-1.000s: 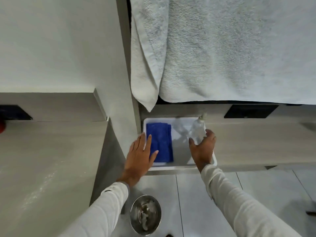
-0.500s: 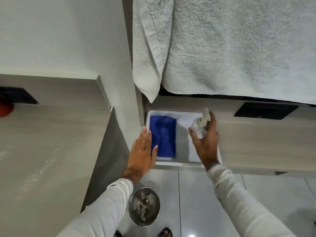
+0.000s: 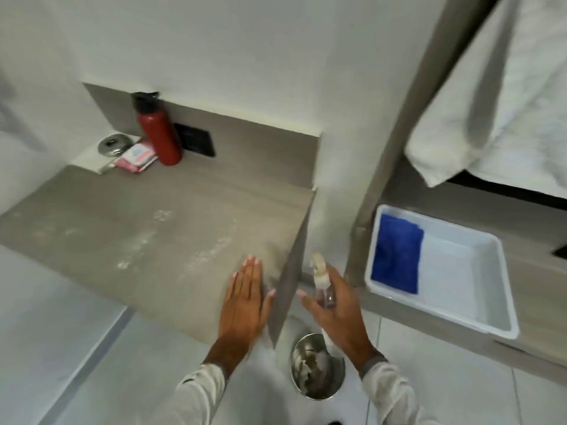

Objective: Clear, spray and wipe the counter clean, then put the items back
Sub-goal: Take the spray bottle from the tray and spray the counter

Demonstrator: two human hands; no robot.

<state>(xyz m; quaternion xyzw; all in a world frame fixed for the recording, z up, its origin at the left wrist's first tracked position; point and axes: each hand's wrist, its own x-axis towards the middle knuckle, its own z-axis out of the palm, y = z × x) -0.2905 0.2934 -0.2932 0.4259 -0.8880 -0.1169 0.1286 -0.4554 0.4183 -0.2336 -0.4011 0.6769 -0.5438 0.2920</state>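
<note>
Far upper left of the frame, against the back wall, there's a little cluster: a round metal lid thing [image 3: 111, 144], a pink packet [image 3: 136, 157] just beside it, and a red bottle [image 3: 159, 132] standing upright, cap up, next to a black wall plate [image 3: 196, 140]. The grey counter [image 3: 129, 228] runs out from there toward the middle, and most of its top is bare, just pale dusty smears across the centre, so lots of open surface. Its near edge slants down to a right corner, where the left hand [image 3: 245, 299] lies flat and spread, fingers pointing up-frame, gripping nothing. Just past the counter's right side panel, the right hand [image 3: 334, 308] is wrapped around a clear spray bottle [image 3: 322, 280], long axis roughly upright, white nozzle at the top pointing up and slightly left toward the counter corner. Below it on the floor sits a steel bin [image 3: 316, 368]. Right of the pillar, a white tray [image 3: 478, 305] rests on a lower ledge with a blue cloth [image 3: 395, 254] folded along its left end, rest of the tray bare. White towels [image 3: 503, 118] hang over the upper right.
</note>
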